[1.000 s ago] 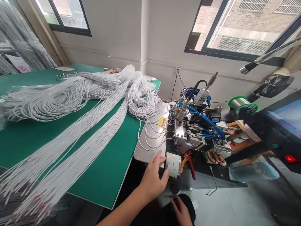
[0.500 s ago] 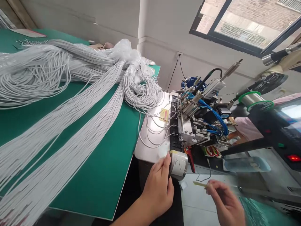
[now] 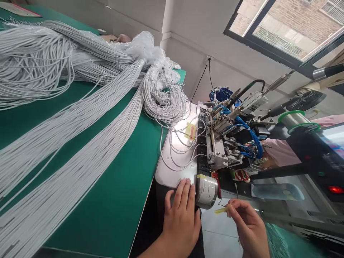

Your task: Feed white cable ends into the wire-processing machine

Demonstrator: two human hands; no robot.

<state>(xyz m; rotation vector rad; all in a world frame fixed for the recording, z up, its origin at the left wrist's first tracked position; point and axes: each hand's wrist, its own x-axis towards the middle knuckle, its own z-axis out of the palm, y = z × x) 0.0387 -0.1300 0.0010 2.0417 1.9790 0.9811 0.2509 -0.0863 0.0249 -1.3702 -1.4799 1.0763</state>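
My left hand point(image 3: 182, 215) lies with its fingers stretched out on the front corner of the machine's pale metal plate point(image 3: 172, 172). Just right of its fingertips sits a silvery cylinder with a paper label point(image 3: 206, 191) and a yellow strip along its edge. My right hand point(image 3: 248, 227) is lower right, thumb and forefinger pinching a short yellow strip point(image 3: 220, 211) that looks like tape. The strip points left, below the cylinder and apart from it. Several white cables point(image 3: 174, 166) loop over the plate into the machine's black clamp row point(image 3: 203, 165).
Bundles of white cables point(image 3: 107, 154) cover much of the green table point(image 3: 118, 200) on the left. The machine point(image 3: 231, 132) carries blue tubes and metal cylinders. A wire spool point(image 3: 298, 122), a monitor point(image 3: 330, 143) and a person's pink sleeve point(image 3: 282, 154) are at right.
My right hand has moved left and slightly up with the yellow strip, nearer the cylinder. My left hand's fingers have spread and lie flatter on the plate. The view has shifted slightly.
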